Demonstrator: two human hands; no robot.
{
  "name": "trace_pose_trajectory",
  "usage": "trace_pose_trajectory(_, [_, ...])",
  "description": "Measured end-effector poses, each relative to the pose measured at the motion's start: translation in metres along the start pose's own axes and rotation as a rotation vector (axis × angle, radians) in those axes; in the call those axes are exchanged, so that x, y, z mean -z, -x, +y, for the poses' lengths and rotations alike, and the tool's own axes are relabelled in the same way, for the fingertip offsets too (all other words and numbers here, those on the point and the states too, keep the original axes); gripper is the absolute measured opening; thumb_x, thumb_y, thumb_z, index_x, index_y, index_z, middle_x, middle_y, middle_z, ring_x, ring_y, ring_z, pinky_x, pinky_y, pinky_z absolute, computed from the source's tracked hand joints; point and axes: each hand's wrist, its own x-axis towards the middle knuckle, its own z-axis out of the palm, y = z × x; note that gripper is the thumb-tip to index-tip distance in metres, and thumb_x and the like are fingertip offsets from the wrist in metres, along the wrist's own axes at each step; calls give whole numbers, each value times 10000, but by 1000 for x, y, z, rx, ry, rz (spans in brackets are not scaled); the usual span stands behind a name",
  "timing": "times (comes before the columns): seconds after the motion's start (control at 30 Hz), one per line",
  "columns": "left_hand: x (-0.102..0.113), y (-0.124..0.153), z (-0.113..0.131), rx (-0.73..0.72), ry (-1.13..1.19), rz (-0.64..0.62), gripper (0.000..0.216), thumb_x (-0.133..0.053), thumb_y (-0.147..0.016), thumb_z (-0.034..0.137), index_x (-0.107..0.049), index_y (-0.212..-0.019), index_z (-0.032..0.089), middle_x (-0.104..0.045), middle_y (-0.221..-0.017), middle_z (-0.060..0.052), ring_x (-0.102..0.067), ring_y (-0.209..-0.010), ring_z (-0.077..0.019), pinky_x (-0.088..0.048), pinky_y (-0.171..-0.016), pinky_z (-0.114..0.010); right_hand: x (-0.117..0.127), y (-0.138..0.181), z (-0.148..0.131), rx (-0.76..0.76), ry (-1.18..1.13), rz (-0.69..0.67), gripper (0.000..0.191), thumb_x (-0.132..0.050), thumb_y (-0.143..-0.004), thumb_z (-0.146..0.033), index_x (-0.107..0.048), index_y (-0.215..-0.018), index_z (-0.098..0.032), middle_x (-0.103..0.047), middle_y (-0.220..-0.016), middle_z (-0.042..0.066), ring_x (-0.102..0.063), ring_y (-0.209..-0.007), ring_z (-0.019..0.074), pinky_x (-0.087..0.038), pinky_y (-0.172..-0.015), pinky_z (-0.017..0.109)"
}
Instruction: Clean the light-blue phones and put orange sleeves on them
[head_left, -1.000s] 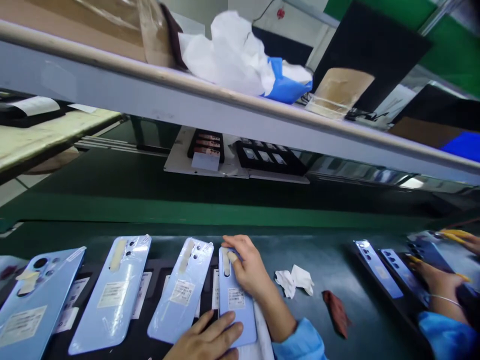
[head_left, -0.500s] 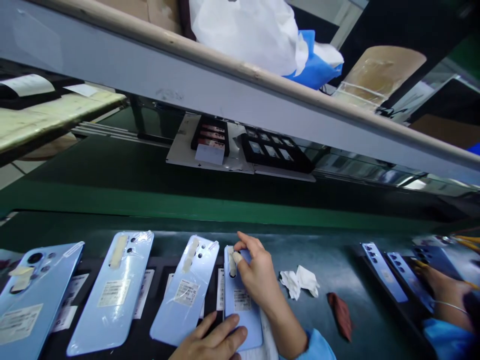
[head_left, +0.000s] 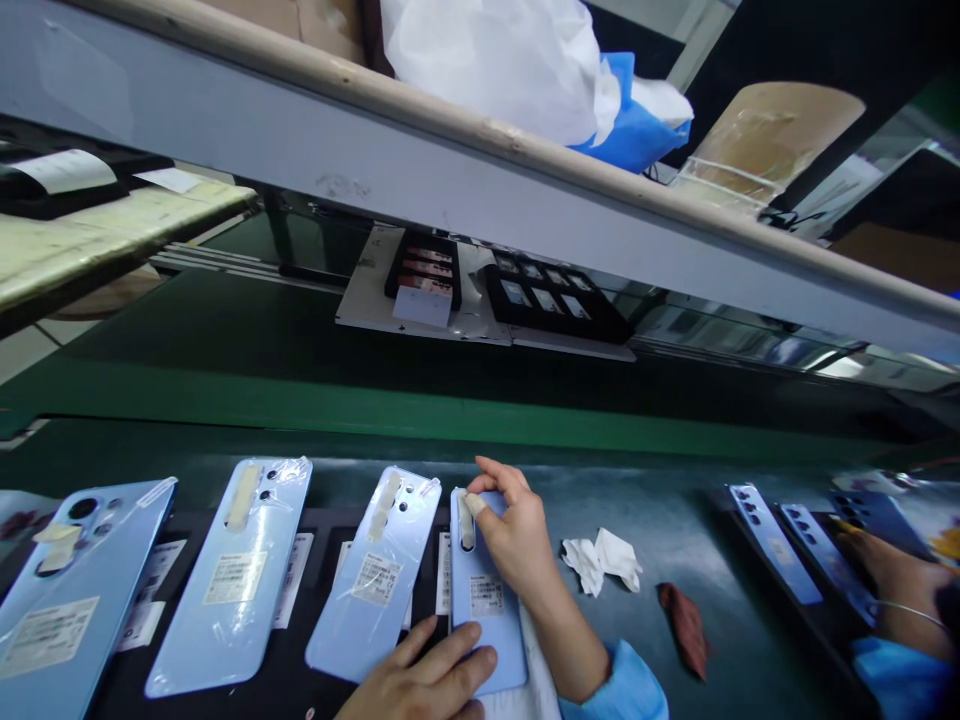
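Observation:
A light blue smartphone (head_left: 504, 622) lies back up, with a white label below its camera area. My left hand (head_left: 431, 675) rests across its lower end, fingers slightly spread and flat. At its upper end, my right hand (head_left: 517, 530) has its thumb on a cream strip of tape (head_left: 466, 525) over the camera area, fingers curled near the top edge. The thumb tip looks pale, and its exact contact with the strip is hard to make out. To the left lie another phone (head_left: 379, 575), a third phone (head_left: 232, 590) and a larger-looking one (head_left: 71, 600), all with cream tape strips.
Crumpled white tissue (head_left: 600, 562) and a dark red cloth-like piece (head_left: 684, 630) lie to the right. Beyond, another person's hand (head_left: 896, 580) is by phones in a dark tray (head_left: 780, 630). A shelf (head_left: 480, 170) crosses above; trays of small parts (head_left: 551, 300) sit behind.
The view has shifted slightly. My right thumb has moved a little up along the tape strip; my left hand stays on the phone.

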Motion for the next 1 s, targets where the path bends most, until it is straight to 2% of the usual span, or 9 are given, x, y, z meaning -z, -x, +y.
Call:
trace_pose_trajectory(0.13, [2,-3,3,-7,6,-2,287,-487,-1009,339,-581,-1248,210,-677,-1233,78,-615,-1147,-97,-464,-985,-178,-3,-2,0,-20,-1,-20,435,-567,-783,-136,-601,-1210,-216,-692,-895,21,-588,-1052,243,-408,-1014,449])
trace_pose_trajectory(0.27, [-5,-3,7,-31,-48,119,188,-549,-982,339,-638,-1123,251,-696,-1179,135,-615,-1136,-104,-456,-1001,-205,-7,-6,6,-48,-114,-43,410,-573,-784,-154,-598,-1190,-203,-683,-838,8,-616,-984,233,-453,-957,436])
trace_pose_trajectory(0.37, [-7,-2,7,-60,-87,125,108,-607,-944,371,-670,-996,301,-681,-1207,140,-601,-1153,-120,-471,-987,-231,-7,-5,7,-7,-136,-34,386,-582,-783,-161,-613,-1165,-205,-683,-829,11,-614,-986,236,-466,-937,424])
trace_pose_trajectory(0.47, [-5,-1,7,-76,-86,121,100,-605,-939,381,-677,-897,327,-657,-1245,150,-590,-1167,-131,-492,-964,-257,-2,0,3,40,-25,8,384,-571,-794,-155,-615,-1171,-212,-688,-865,27,-587,-1032,249,-437,-969,440])
trace_pose_trajectory(0.53, [-5,0,7,-65,-73,107,112,-592,-947,380,-682,-907,326,-652,-1253,153,-584,-1176,-129,-488,-973,-255,2,3,-2,57,121,31,382,-568,-798,-151,-620,-1171,-213,-696,-891,40,-563,-1071,270,-402,-998,476])
trace_pose_trajectory(0.63, [-6,1,8,-59,-60,65,125,-582,-956,377,-688,-929,317,-642,-1271,148,-566,-1203,-132,-470,-1000,-253,5,5,-8,81,271,10,404,-576,-786,-138,-628,-1179,-216,-714,-900,47,-554,-1104,307,-335,-1038,549])
trace_pose_trajectory(0.77, [-1,0,6,-78,-53,47,155,-558,-968,376,-691,-935,303,-648,-1268,124,-564,-1205,-152,-474,-989,-271,4,-1,-17,45,343,-46,440,-575,-745,-89,-653,-1158,-219,-732,-895,46,-579,-1114,331,-281,-1067,589])
trace_pose_trajectory(0.87, [8,-2,4,-108,-47,15,190,-533,-979,368,-687,-908,283,-652,-1267,95,-566,-1202,-172,-480,-979,-291,2,-9,-26,-18,399,-71,469,-581,-709,-57,-670,-1143,-211,-737,-843,45,-600,-1096,343,-293,-1056,579])
trace_pose_trajectory(1.0, [14,-2,3,-126,-3,-84,181,-525,-982,332,-682,-934,256,-621,-1323,55,-543,-1243,-206,-480,-995,-333,-1,-19,-36,-83,476,-91,490,-572,-693,-38,-670,-1149,-186,-741,-794,47,-638,-1023,335,-381,-964,517])
